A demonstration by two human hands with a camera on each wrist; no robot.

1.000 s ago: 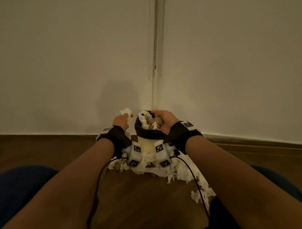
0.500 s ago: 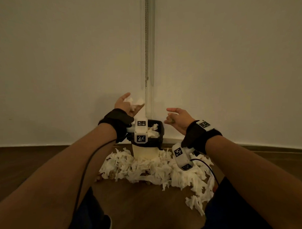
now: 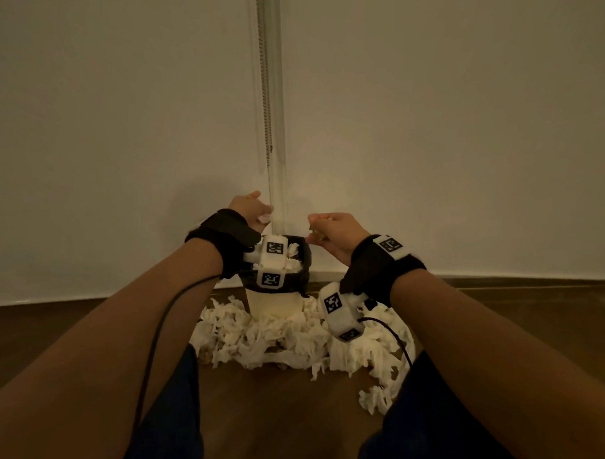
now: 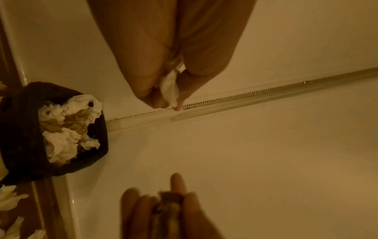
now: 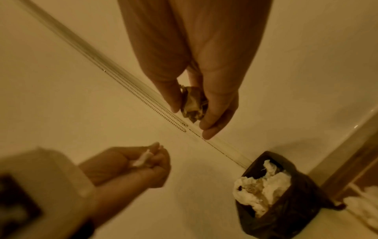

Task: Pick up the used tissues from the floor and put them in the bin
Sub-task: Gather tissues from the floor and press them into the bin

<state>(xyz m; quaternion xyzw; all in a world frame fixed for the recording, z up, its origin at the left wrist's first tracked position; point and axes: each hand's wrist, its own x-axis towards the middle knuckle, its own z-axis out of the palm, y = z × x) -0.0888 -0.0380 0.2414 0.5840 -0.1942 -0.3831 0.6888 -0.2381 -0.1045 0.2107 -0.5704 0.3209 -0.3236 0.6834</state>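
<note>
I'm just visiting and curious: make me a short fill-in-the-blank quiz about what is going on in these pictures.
1. The left hand pinches a scrap of ____ tissue.
2. The right hand holds a crumpled ____ wad.
3. The bin has a ____ liner bag.
4. Most of the loose tissues lie on the ____, around the bin's base.

Missing words: white; brown; black; floor

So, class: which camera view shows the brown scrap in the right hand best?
The right wrist view: the crumpled brown scrap sits sharp between the right hand's fingers. The left wrist view blurs it at the frame's bottom; the head view shows only a sliver.
</note>
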